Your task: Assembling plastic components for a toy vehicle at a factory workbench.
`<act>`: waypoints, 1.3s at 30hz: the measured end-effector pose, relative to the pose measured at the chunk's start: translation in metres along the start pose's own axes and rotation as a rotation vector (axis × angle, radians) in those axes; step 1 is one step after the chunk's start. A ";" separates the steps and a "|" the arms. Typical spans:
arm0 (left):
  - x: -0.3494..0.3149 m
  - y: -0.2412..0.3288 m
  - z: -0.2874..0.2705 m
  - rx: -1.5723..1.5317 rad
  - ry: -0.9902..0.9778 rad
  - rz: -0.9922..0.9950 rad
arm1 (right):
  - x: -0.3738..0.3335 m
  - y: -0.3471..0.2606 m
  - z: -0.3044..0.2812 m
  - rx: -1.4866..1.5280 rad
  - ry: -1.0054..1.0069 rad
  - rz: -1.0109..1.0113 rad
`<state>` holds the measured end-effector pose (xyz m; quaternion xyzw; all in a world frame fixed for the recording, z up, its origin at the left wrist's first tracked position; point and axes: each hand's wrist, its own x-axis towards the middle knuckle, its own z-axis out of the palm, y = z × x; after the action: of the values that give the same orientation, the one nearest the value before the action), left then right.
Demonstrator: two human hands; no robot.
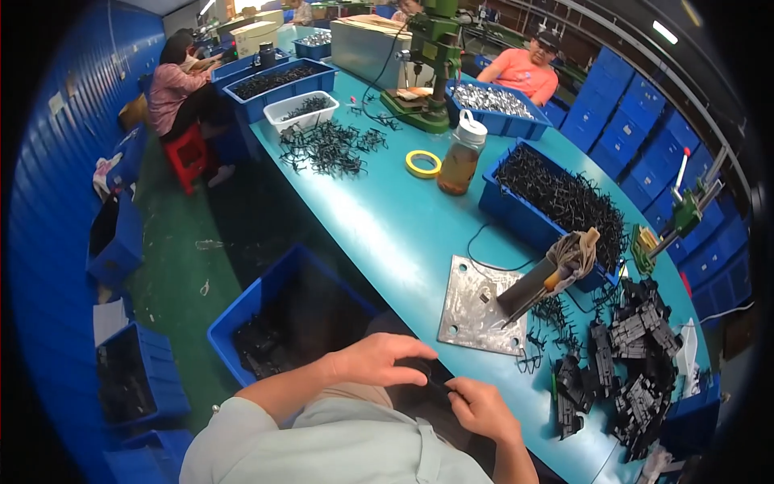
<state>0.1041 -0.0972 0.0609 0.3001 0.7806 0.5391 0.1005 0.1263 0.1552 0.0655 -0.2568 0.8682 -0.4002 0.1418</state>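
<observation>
rn, blue bin nr hands holds blk pcs.

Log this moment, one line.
left hand: open | right hand: curled, grip unclear | metal plate: on table | black parts: heaped

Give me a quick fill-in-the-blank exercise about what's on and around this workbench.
1. The roll of tape is ____.
2. The bottle has a ____ lid.
3. A co-worker sits on a ____ stool.
4. The heap of black parts lies nearer the person's ____ hand.

Missing words: yellow; white; red; right.
</observation>
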 end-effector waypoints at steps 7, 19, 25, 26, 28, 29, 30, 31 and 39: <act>-0.002 -0.026 0.012 -0.109 -0.222 -0.131 | 0.004 0.001 0.002 -0.107 -0.015 -0.039; -0.074 -0.080 -0.031 -0.762 0.271 -0.454 | -0.034 0.097 -0.028 -0.468 0.792 0.195; -0.062 -0.082 -0.002 -1.156 0.629 -0.440 | -0.038 0.126 -0.030 -0.446 0.717 0.202; -0.061 -0.087 0.005 -1.118 0.632 -0.453 | -0.038 0.127 -0.032 -0.423 0.719 0.197; -0.055 -0.087 0.015 -1.139 0.636 -0.460 | -0.039 0.122 -0.035 -0.345 0.788 0.215; -0.050 -0.085 0.018 -1.147 0.639 -0.455 | -0.038 0.119 -0.034 -0.248 0.864 0.221; -0.047 -0.084 0.020 -1.152 0.638 -0.461 | -0.045 0.139 -0.037 -0.258 0.875 0.180; -0.040 -0.086 0.020 -1.153 0.631 -0.457 | -0.045 0.137 -0.040 -0.131 0.900 0.230; -0.031 -0.091 0.009 -1.047 0.712 -0.432 | -0.007 0.110 -0.050 -0.032 1.005 0.265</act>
<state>0.1005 -0.1300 -0.0302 -0.1476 0.4439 0.8807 0.0746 0.0731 0.2506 0.0134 0.0772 0.8602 -0.4393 -0.2471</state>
